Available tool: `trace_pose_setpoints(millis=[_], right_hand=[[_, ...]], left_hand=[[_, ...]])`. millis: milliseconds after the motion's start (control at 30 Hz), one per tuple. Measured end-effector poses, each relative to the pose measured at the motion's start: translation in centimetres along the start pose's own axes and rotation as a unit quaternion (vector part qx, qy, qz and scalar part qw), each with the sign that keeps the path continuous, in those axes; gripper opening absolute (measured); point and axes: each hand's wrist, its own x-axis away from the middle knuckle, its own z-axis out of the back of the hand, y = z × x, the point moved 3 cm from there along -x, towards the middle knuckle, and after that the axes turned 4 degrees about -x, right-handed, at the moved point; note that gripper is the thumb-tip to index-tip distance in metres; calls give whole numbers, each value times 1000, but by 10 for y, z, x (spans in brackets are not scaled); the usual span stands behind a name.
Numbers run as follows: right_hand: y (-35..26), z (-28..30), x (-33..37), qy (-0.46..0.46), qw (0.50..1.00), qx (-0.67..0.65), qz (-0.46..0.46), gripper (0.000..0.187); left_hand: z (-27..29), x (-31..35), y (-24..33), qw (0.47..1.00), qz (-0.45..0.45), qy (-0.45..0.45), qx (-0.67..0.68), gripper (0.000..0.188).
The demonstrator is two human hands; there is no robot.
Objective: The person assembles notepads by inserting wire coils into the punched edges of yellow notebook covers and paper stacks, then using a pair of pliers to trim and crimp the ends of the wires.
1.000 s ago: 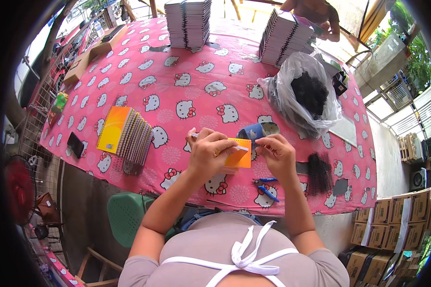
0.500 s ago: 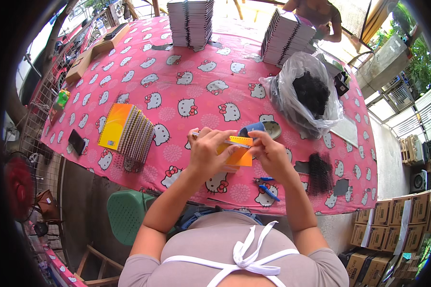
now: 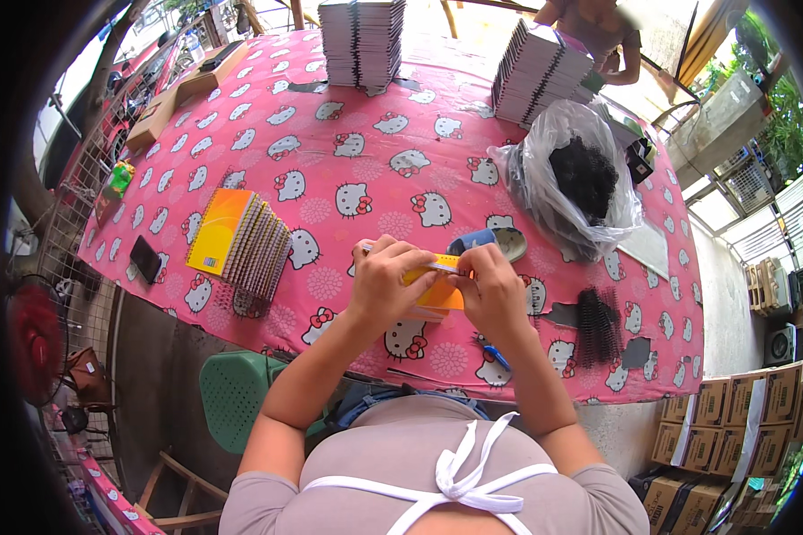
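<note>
A yellow-orange notebook with a row of holes along its upper edge is held up over the table in front of me. My left hand is closed round its left part, thumb on the cover. My right hand pinches the right end of the punched edge; whether a thin coil lies between these fingers is hidden. Under the notebook, the edge of more paper shows. Close to my right wrist lies a blue-handled tool, partly covered by my forearm. Black spiral binding coils lie in a pile farther right.
Left on the pink cartoon-cat tablecloth are a stack of spiral-bound yellow notebooks and a phone. A clear bag of black coils, a small round dish and tall notebook stacks stand beyond. Another person is at the far right.
My right hand has moved left and closed in on the notebook's punched edge, covering its right end. My left hand keeps its hold.
</note>
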Motion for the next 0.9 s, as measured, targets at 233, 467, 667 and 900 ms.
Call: trace_pose_setpoints(millis=[233, 467, 667, 900], right_hand=[[-4, -2, 1, 8, 1000, 10, 19, 14], [34, 14, -27, -171, 982, -55, -61, 26], [210, -5, -11, -176, 957, 200, 117, 61], [131, 15, -34, -60, 911, -404, -55, 36]], left_hand=[[-2, 2, -2, 1000, 7, -19, 15, 19], [6, 1, -4, 999, 13, -20, 28, 18], [-7, -9, 4, 998, -3, -16, 66, 24], [-6, 1, 0, 999, 16, -4, 31, 30]])
